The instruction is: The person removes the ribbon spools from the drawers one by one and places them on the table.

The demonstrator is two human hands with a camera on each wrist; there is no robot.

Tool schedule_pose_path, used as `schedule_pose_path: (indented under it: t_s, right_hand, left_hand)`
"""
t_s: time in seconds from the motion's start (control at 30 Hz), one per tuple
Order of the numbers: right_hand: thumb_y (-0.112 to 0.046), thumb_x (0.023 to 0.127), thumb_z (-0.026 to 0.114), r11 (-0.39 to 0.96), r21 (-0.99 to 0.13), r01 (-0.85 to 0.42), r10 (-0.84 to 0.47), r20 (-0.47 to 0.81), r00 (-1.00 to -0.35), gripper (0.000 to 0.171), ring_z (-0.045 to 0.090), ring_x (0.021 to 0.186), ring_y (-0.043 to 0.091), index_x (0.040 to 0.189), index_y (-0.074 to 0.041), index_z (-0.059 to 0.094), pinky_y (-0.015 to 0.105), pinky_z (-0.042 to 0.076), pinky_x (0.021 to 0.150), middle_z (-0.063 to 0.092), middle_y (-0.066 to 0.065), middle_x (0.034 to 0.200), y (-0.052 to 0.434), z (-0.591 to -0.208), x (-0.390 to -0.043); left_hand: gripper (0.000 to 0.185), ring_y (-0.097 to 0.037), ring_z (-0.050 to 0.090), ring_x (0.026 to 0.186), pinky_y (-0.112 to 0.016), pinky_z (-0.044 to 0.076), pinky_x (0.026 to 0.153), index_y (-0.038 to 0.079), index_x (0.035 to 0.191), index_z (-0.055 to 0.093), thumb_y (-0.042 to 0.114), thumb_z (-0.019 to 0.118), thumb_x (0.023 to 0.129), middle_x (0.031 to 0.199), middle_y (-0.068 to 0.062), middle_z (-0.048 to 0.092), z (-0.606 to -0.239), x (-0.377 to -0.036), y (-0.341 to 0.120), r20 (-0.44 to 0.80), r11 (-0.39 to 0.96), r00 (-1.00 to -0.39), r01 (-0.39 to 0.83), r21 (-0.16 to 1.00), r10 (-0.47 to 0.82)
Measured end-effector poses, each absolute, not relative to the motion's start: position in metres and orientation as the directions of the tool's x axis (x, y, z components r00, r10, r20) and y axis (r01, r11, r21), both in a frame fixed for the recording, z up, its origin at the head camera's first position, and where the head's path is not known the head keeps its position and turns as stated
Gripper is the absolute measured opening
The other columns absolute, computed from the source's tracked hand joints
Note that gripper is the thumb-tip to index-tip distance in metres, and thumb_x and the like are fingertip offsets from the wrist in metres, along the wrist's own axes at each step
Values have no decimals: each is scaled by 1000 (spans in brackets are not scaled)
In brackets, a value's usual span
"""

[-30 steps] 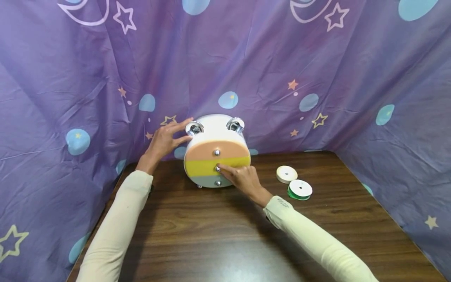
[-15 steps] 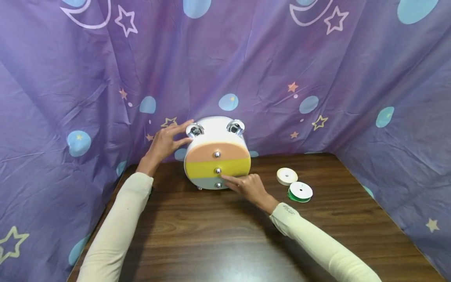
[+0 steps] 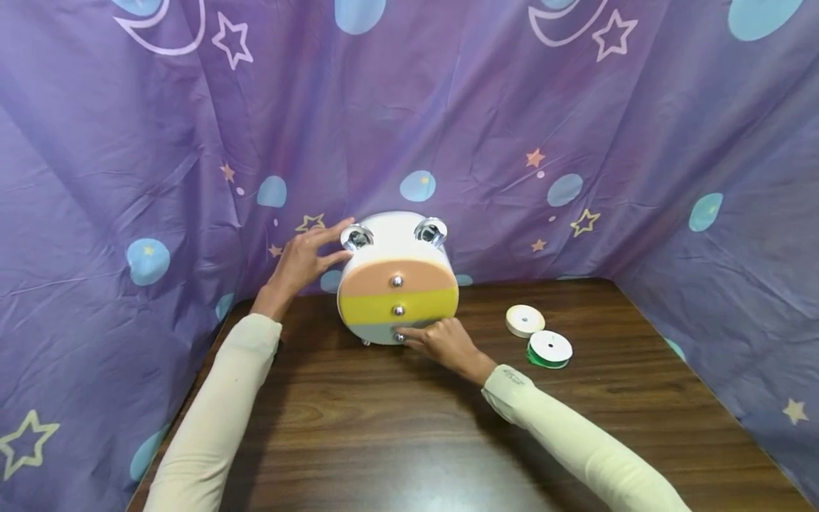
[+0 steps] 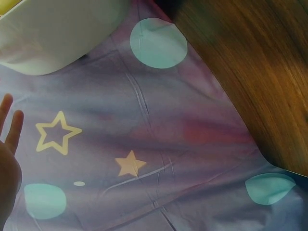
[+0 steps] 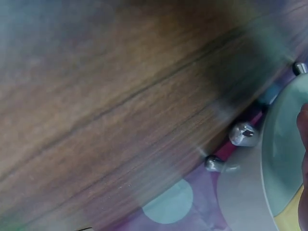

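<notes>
A rounded white drawer box [image 3: 398, 238] stands at the back of the table, with two chrome eye-like rings on top. Its front has peach, yellow and pale green drawers, each with a round silver knob. My left hand [image 3: 301, 262] steadies the box's upper left, thumb and forefinger extended beside the left chrome ring [image 3: 358, 237]. Down at the pale green drawer [image 3: 374, 333], my right hand [image 3: 451, 346] pinches the lowest knob [image 3: 399, 338]. In the right wrist view only part of a finger [image 5: 303, 125] shows against that drawer.
Two ribbon spools lie to the right: a cream one [image 3: 525, 321] and one with green ribbon [image 3: 549, 349]. A purple star-patterned curtain [image 3: 486, 142] hangs behind the dark wooden table [image 3: 358, 427]. Silver feet [image 5: 243, 134] support the box.
My right hand has let go of the middle knob and moved down to the lowest one. My left hand stays by the left chrome ring. The drawers look closed throughout.
</notes>
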State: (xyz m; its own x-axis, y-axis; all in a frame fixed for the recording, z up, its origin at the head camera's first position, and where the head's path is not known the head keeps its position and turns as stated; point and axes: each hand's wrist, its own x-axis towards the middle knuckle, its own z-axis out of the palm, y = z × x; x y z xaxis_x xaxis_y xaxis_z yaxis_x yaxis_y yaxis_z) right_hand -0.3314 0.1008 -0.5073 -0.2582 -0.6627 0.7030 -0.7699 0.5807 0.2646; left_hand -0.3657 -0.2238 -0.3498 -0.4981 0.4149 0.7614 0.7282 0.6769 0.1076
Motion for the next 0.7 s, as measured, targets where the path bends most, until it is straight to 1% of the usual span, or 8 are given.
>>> schedule_pose_path:
  t_s: [0.17,0.33,0.43,0.57,0.7]
  right_hand:
    - [-37,85,86,578,268,-771,-682,678,-275,30,52,41,11,114,-36,79,33,45,36,59,-4,50,99,-509,-336]
    - [-37,89,82,578,288,-764,-702,652,-285,26,54,43,10,114,-38,79,33,46,38,65,-4,56,98,-510,-339]
    - [-35,89,83,576,299,-761,-703,656,-275,24,52,43,9,113,-39,79,32,45,37,65,-5,56,98,-510,-340]
    - [-33,88,83,556,296,-776,-699,672,-244,23,49,42,9,111,-37,80,31,44,36,62,-6,53,97,-510,-343]
    - [-32,89,82,543,300,-785,-704,672,-230,25,45,40,8,113,-37,79,30,41,35,56,-6,49,98,-514,-343]
  left_hand:
    - [68,-36,72,99,-51,61,86,24,145,63,24,89,83,115,-15,76,-350,-367,-225,760,677,-496,729,102,420]
    - [67,-36,72,100,-52,60,87,24,146,63,26,88,84,115,-15,76,-350,-369,-225,754,680,-505,726,107,420]
    - [66,-36,72,101,-51,60,87,24,146,63,27,88,85,115,-15,76,-350,-369,-225,749,684,-511,722,109,420]
    - [66,-36,72,101,-51,61,87,24,145,63,26,88,84,114,-15,76,-349,-368,-225,752,684,-511,721,112,416]
    - [66,-37,72,99,-52,61,85,22,145,64,25,89,83,114,-16,76,-351,-368,-224,757,681,-505,724,110,414]
